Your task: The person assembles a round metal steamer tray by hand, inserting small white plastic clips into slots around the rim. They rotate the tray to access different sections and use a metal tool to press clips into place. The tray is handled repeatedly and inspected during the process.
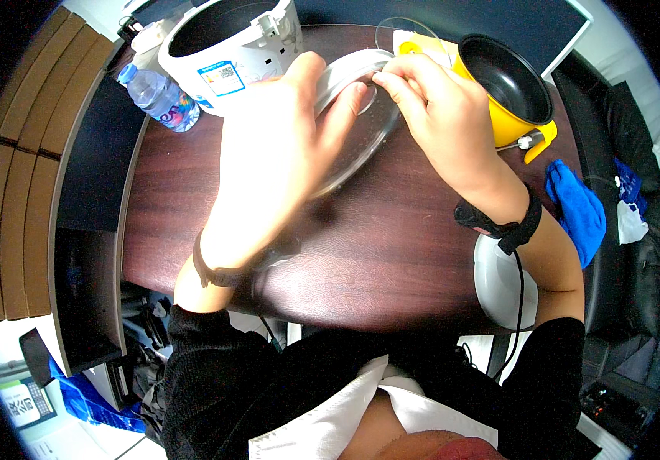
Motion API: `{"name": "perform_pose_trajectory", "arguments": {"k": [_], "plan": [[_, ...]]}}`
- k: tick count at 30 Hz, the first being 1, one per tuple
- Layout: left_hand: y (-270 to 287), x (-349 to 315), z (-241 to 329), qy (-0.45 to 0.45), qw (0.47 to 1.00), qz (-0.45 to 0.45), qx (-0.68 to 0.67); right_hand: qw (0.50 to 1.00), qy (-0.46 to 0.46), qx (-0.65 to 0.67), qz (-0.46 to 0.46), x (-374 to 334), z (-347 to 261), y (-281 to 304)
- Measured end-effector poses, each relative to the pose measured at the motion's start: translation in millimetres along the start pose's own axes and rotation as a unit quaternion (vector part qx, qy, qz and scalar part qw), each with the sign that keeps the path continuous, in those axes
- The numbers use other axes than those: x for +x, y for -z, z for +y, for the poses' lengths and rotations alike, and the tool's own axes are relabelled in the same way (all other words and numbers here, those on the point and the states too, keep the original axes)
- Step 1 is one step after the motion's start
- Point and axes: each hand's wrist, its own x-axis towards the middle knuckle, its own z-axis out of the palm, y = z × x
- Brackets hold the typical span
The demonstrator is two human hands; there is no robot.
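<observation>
Over the table, both hands are on a round clear lid with a thick white rim (349, 69). My left hand (264, 138) is wrapped round the rim from the left, its thumb against the near side. Meeting it from the right, my right hand (449, 115) has its fingertips pinched together at the rim's edge. Whether the fingertips grip the rim or a small part on it is hidden. The clear part curves down between the hands. Behind my left hand stands a white pot-shaped appliance body (226, 77) with a dark inside.
A water bottle (157, 96) stands far left. Far right, a yellow pot (508, 84) with a black inside lies tilted beside another clear lid (414, 32). A blue cloth (575, 207) hangs near the right edge; a pale rounded object (498, 284) sits under my right forearm. Boxes (31, 146) are stacked left.
</observation>
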Motion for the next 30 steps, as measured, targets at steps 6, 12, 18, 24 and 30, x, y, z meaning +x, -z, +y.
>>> {"name": "perform_pose_trajectory", "arguments": {"k": [6, 12, 18, 24, 30], "plan": [[-4, -1, 5, 0.021, 1.0, -0.006, 0.002, 0.995, -0.088, 0.05, -0.007, 0, -8, 1], [-7, -6, 8, 0.011, 1.0, 0.022, 0.007, 0.97, -0.193, 0.146, -0.016, -3, -8, -4], [-7, -5, 5, 0.011, 1.0, 0.019, -0.001, 0.97, -0.184, 0.151, -0.048, -1, -4, 1], [-6, -5, 4, 0.013, 1.0, 0.012, -0.003, 0.992, -0.108, 0.059, -0.033, 1, -9, 4], [-5, -4, 7, 0.02, 1.0, 0.004, -0.002, 0.998, -0.056, 0.036, -0.023, -1, -4, 3]]}}
